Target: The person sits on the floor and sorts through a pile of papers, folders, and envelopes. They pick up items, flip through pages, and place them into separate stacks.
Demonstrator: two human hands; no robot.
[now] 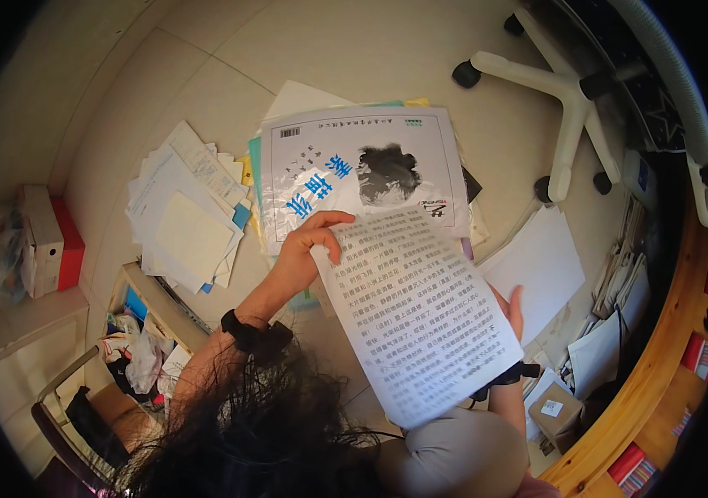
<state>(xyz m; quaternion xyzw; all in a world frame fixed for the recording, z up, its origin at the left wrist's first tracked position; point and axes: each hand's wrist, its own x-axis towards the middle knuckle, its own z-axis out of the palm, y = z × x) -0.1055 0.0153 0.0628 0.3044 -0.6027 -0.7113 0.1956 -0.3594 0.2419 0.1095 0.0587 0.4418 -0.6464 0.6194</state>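
Note:
A printed sheet of paper (416, 311), covered in lines of text, is held tilted between my two hands. My left hand (319, 239) pinches its upper left corner, fingers bent over the edge. My right hand (511, 311) holds the right edge, most of its fingers hidden behind the sheet and the thumb showing. Beyond the sheet, a white sketch-paper packet (329, 137) with blue characters and a black ink blot lies on a stack of folders and papers on the floor. A pile of loose papers (189, 211) lies to its left, and white sheets (540, 267) lie to its right.
A white swivel-chair base (571, 93) with black casters stands at the upper right. At the left are a red and white box (58, 243) and an open drawer (136, 292) with plastic bags. A cardboard box (556, 408) and upright papers (624, 280) stand by the wooden shelf (634, 398).

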